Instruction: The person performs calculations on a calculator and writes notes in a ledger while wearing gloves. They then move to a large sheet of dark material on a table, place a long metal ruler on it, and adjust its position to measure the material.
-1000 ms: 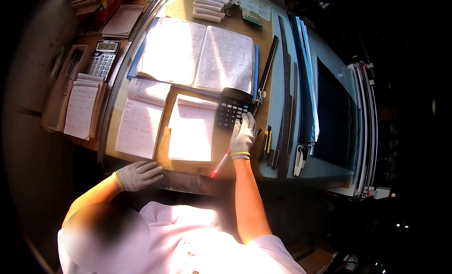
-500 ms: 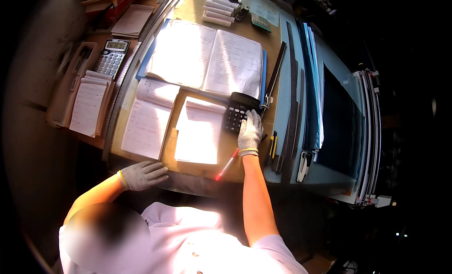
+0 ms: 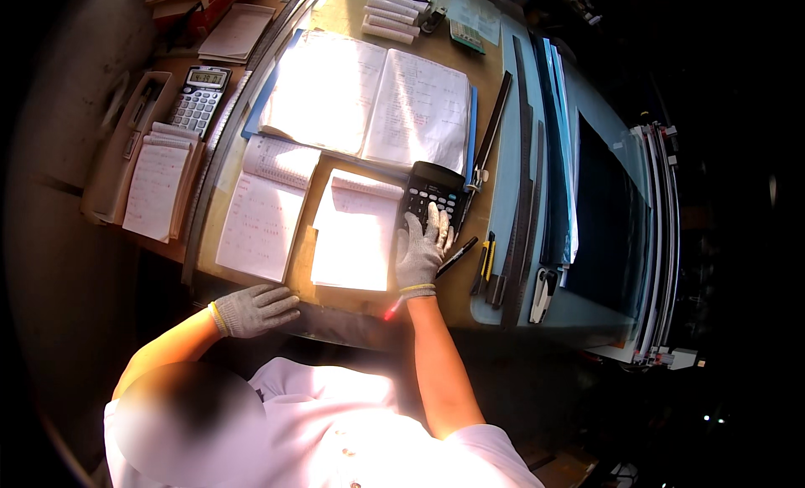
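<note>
My gloved right hand [image 3: 424, 249] is over the lower keys of a black calculator [image 3: 433, 186], its fingers apart and holding nothing. Beneath its wrist, a red-and-white pen [image 3: 392, 308] is mostly covered. A black pen [image 3: 457, 257] lies just right of that hand. My left hand [image 3: 254, 310], in a grey knit glove with a yellow cuff, rests flat on the table's front edge with fingers stretched out. Two open notepads lie between the hands: a sunlit one [image 3: 354, 236] beside the calculator and a written one [image 3: 262, 220] farther left.
Behind the notepads lies an open blue binder [image 3: 335, 90] of papers. Yellow cutters [image 3: 486, 262], long dark rulers [image 3: 524, 194] and a stapler [image 3: 542, 295] are at the right. On the left side shelf sit a silver calculator [image 3: 199, 102] and another notepad [image 3: 158, 186].
My right hand has shifted left and slightly nearer, spreading its fingers and uncovering the black pen while covering more of the red-and-white one. My left hand stays put.
</note>
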`<act>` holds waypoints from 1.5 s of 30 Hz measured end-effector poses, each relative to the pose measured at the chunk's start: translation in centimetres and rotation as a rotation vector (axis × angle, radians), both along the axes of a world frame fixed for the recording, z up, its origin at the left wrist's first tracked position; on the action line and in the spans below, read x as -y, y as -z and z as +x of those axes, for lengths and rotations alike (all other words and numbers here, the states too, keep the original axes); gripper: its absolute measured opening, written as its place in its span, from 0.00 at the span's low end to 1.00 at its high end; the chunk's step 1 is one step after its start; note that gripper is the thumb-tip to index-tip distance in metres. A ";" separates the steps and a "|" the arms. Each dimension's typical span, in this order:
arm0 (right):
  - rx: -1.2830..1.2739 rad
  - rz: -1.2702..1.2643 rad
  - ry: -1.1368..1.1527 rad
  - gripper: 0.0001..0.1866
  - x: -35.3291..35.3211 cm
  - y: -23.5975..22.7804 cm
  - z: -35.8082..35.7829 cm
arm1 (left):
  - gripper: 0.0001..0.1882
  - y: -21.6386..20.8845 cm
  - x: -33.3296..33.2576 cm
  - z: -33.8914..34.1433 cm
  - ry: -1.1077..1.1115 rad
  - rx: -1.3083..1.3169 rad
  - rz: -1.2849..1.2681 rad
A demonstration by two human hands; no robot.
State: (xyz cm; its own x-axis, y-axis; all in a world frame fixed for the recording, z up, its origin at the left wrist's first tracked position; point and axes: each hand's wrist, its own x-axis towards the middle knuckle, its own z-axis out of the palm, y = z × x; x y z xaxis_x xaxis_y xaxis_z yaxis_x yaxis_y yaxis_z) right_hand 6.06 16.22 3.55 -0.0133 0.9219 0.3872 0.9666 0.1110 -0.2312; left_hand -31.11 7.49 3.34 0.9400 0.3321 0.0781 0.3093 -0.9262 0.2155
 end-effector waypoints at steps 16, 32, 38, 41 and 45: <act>-0.116 0.095 0.161 0.18 -1.7 1.5 3.7 | 0.38 -0.2 0.0 0.2 -0.004 -0.003 -0.008; -0.230 0.132 0.113 0.17 -0.1 1.3 3.4 | 0.39 -0.3 -0.1 0.2 -0.003 -0.017 -0.013; -0.092 0.030 0.134 0.13 1.3 2.6 4.4 | 0.38 -0.5 -0.2 0.3 -0.005 -0.004 -0.010; -0.109 0.021 0.121 0.12 1.1 2.4 4.5 | 0.37 -0.3 0.0 0.2 -0.010 0.002 -0.002; -0.113 0.048 0.130 0.11 1.0 2.9 4.7 | 0.37 -0.4 -0.2 0.2 -0.004 0.011 0.001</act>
